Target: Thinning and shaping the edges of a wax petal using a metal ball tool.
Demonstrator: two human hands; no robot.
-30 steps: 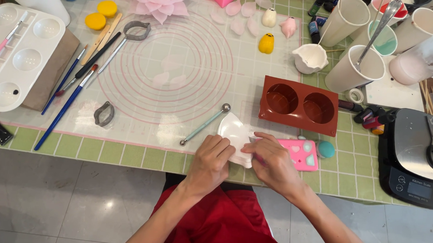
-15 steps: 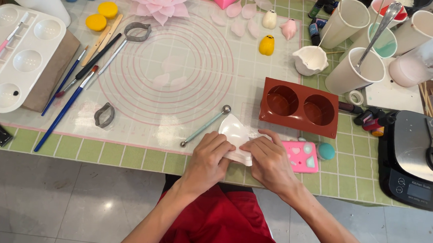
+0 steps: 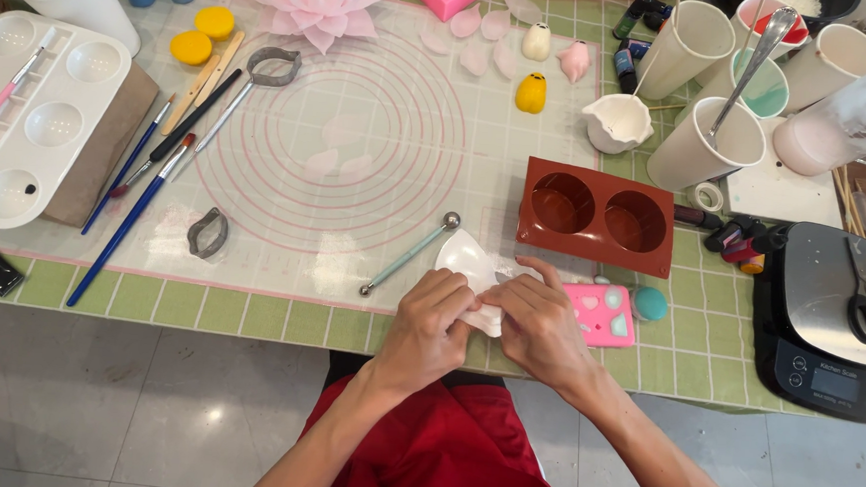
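Both hands, left (image 3: pixel 436 309) and right (image 3: pixel 539 315), are closed around a thin white petal-shaped piece (image 3: pixel 470 266) at the bench (image 3: pixel 249 307) edge, beside a ball-tipped tool (image 3: pixel 407 255).

matt white petal (image 3: pixel 469 261) — translucent silicone mat (image 3: pixel 359 149)

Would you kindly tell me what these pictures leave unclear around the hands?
Head view:
- White piece: its near part is hidden under the left hand and right hand.
- Pink mould: its left edge is covered by the right hand.
- Fingertips: tucked under, so the grip is unclear.
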